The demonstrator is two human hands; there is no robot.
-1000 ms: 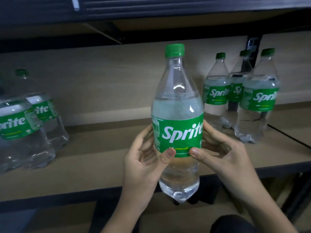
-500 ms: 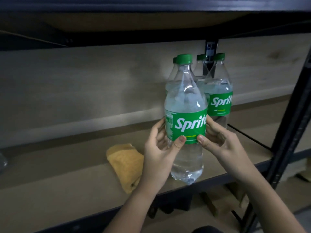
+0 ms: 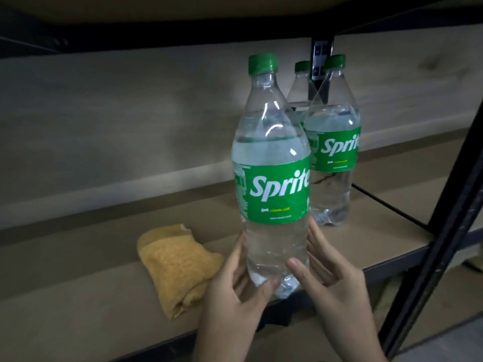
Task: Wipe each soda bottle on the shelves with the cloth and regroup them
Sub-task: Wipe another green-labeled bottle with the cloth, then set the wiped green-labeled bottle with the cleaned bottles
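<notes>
I see both hands cupping the base of a clear plastic Sprite bottle with green cap and label (image 3: 271,178), upright at the wooden shelf (image 3: 78,257) front edge. Left hand (image 3: 235,291) and right hand (image 3: 332,280) grip with curled fingers. Folded yellow cloth (image 3: 177,267) lies just left. Two more Sprite bottles (image 3: 332,142) stand behind.

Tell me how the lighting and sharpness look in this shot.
Head view: dim overall, shelf underlit; white glare streaks on the front bottle; cloth and both hands slightly soft; wide-angle bending tilts the right-hand post.
</notes>
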